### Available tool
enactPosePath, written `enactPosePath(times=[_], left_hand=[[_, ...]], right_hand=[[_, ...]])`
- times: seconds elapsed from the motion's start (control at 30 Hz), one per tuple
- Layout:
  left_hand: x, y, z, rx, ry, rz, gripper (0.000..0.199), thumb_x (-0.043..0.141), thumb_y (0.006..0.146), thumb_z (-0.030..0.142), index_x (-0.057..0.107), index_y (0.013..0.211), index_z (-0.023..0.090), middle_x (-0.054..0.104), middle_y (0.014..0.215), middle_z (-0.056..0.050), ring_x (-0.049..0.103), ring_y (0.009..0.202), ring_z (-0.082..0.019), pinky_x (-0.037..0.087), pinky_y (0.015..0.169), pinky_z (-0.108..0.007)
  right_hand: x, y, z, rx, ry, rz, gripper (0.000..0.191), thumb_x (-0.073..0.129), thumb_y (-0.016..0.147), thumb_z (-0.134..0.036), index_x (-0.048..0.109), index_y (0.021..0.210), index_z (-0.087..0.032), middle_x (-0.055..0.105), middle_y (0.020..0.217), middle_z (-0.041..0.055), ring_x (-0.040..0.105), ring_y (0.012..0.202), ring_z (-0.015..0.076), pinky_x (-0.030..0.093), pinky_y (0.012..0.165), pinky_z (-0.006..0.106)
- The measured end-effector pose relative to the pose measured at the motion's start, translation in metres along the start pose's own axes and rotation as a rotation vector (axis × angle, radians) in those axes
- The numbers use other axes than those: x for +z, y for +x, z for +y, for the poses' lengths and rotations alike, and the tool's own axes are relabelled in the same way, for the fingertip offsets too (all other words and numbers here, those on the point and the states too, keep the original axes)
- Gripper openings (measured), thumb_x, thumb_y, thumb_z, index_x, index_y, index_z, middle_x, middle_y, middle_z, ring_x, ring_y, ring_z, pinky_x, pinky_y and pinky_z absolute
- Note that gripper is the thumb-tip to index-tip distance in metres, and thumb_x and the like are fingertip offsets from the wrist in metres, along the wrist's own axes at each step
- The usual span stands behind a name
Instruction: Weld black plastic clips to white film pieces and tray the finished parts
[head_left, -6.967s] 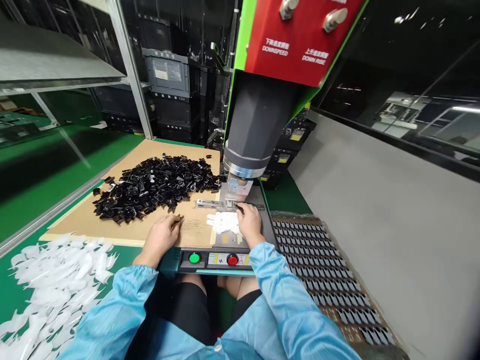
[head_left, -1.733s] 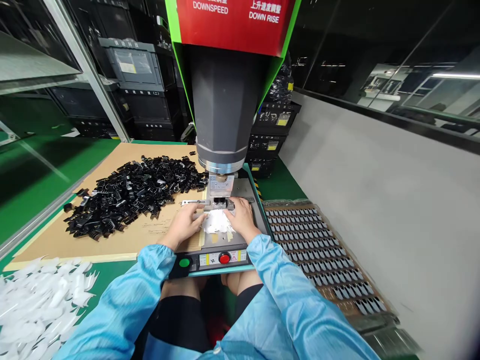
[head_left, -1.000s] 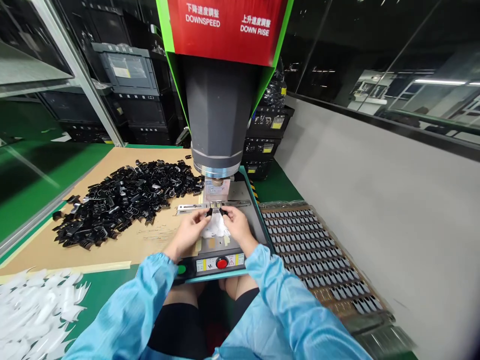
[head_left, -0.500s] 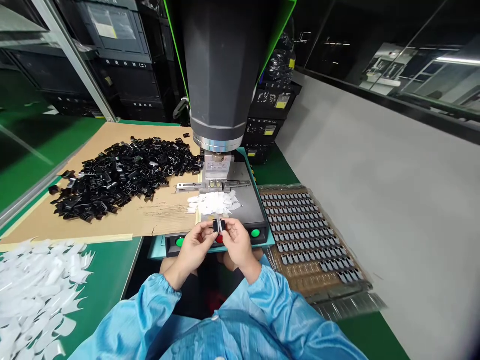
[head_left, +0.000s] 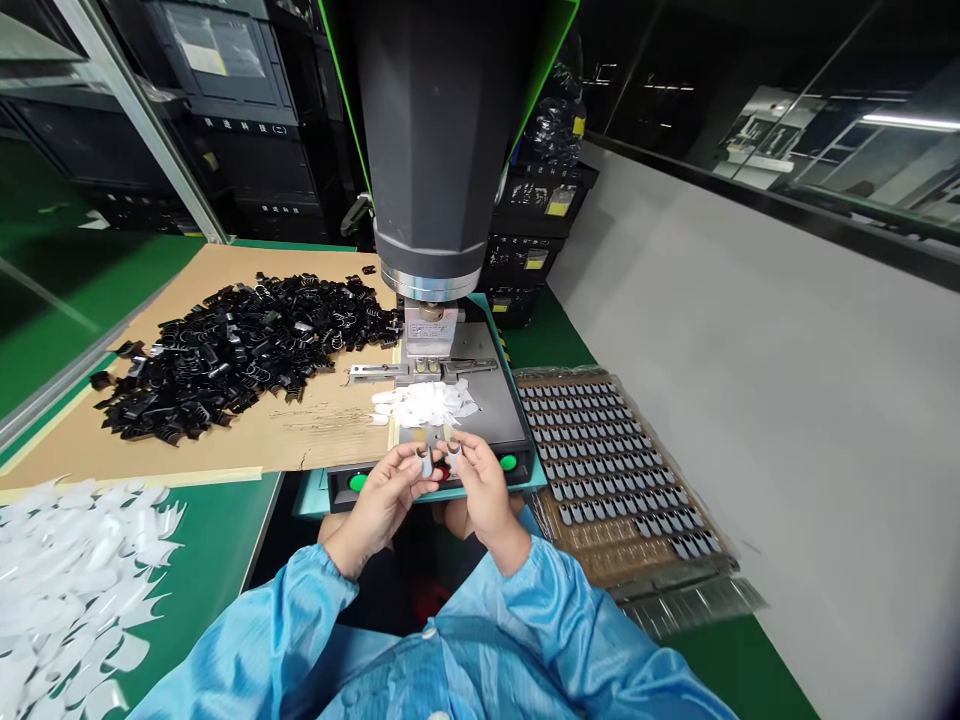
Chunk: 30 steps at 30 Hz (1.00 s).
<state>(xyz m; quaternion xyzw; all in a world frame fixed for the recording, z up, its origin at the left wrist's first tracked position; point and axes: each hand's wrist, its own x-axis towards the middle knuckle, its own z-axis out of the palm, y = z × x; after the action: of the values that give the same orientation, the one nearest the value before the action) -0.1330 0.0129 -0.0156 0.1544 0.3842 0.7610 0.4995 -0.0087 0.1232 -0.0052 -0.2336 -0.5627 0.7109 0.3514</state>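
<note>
We are facing a tall dark press (head_left: 427,150), which is standing upright, and we are placing everything else by it. To the left of the press, a brown cardboard sheet (head_left: 330,445) is lying flat, and over much of it, left of the press too, a broad heap of black parts (head_left: 240,355) is spreading. To the right of the press, a tray (head_left: 622,562) is holding rows of small grey pieces (head_left: 577,488). Well to the left of the press and nearer to us, a mound of white curved sheets (head_left: 67,590) is sprawling. On the press's metal base (head_left: 502,400), in front of its head, a smaller pile of white pieces (head_left: 427,403) is resting. Before the press, over its front edge, our hands are hovering side by side: our left hand (head_left: 386,495) is pinching a pale grey piece (head_left: 424,463) between thumb and fingers, and our right hand (head_left: 486,490) is gripping a matching piece (head_left: 454,456) likewise. The two held pieces are sitting near each other, apart, in front of the press.
</note>
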Motion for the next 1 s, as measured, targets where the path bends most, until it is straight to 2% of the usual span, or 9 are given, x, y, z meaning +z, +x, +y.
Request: enactPosePath(times=[0.13, 0.2, 0.57, 0.7, 0.8, 0.87, 1.0], left_hand=[[-0.001, -0.002, 0.006, -0.090, -0.116, -0.015, 0.037, 0.084, 0.092, 0.027, 0.072, 0.126, 0.017, 0.078, 0.114, -0.010, 0.078, 0.097, -0.019, 0.066, 0.087, -0.029], [-0.001, -0.002, 0.006, -0.107, -0.143, -0.029, 0.035, 0.082, 0.094, 0.025, 0.072, 0.126, 0.016, 0.078, 0.113, -0.011, 0.078, 0.097, -0.019, 0.066, 0.088, -0.028], [-0.002, -0.003, 0.004, -0.145, -0.190, -0.072, 0.032, 0.077, 0.097, 0.021, 0.072, 0.127, 0.014, 0.079, 0.112, -0.012, 0.078, 0.095, -0.018, 0.066, 0.087, -0.026], [-0.002, -0.003, 0.004, -0.150, -0.202, -0.077, 0.032, 0.079, 0.095, 0.021, 0.073, 0.127, 0.015, 0.079, 0.111, -0.011, 0.079, 0.093, -0.018, 0.066, 0.085, -0.026], [-0.002, -0.004, 0.003, -0.152, -0.175, -0.068, 0.035, 0.080, 0.094, 0.023, 0.073, 0.128, 0.016, 0.079, 0.110, -0.010, 0.078, 0.093, -0.018, 0.066, 0.085, -0.026], [-0.002, -0.004, 0.002, -0.139, -0.125, -0.060, 0.037, 0.081, 0.094, 0.026, 0.073, 0.128, 0.017, 0.078, 0.110, -0.010, 0.078, 0.095, -0.019, 0.066, 0.086, -0.028], [-0.002, -0.006, -0.005, 0.023, 0.084, -0.011, 0.041, 0.087, 0.089, 0.032, 0.075, 0.126, 0.020, 0.077, 0.113, -0.009, 0.076, 0.099, -0.021, 0.065, 0.090, -0.032]], right_hand=[[0.001, -0.001, -0.007, 0.137, 0.159, -0.003, 0.042, 0.077, 0.092, -0.045, 0.069, 0.128, -0.025, 0.076, 0.122, 0.0093, 0.072, 0.095, 0.0205, 0.061, 0.084, 0.036], [0.002, -0.002, -0.009, 0.169, 0.227, -0.018, 0.041, 0.080, 0.090, -0.043, 0.070, 0.126, -0.025, 0.075, 0.122, 0.0086, 0.072, 0.095, 0.0198, 0.061, 0.084, 0.036], [0.003, -0.007, -0.015, 0.190, 0.275, -0.034, 0.038, 0.081, 0.090, -0.041, 0.071, 0.123, -0.026, 0.074, 0.117, 0.0074, 0.070, 0.092, 0.0191, 0.060, 0.083, 0.037], [0.003, -0.008, -0.011, 0.175, 0.247, -0.044, 0.036, 0.077, 0.090, -0.035, 0.067, 0.123, -0.026, 0.072, 0.112, 0.0055, 0.069, 0.093, 0.0187, 0.059, 0.084, 0.035], [0.001, -0.009, -0.007, 0.106, 0.160, -0.037, 0.032, 0.070, 0.087, -0.025, 0.063, 0.118, -0.027, 0.067, 0.104, 0.0014, 0.065, 0.088, 0.0165, 0.056, 0.080, 0.032], [0.000, -0.010, -0.007, 0.024, -0.012, -0.025, 0.030, 0.066, 0.084, -0.020, 0.062, 0.114, -0.027, 0.064, 0.097, -0.0010, 0.062, 0.085, 0.0159, 0.054, 0.079, 0.031], [0.001, -0.011, -0.015, -0.074, -0.388, -0.018, 0.016, 0.064, 0.086, -0.021, 0.064, 0.102, -0.025, 0.067, 0.093, 0.0000, 0.064, 0.087, 0.0195, 0.054, 0.082, 0.034]])
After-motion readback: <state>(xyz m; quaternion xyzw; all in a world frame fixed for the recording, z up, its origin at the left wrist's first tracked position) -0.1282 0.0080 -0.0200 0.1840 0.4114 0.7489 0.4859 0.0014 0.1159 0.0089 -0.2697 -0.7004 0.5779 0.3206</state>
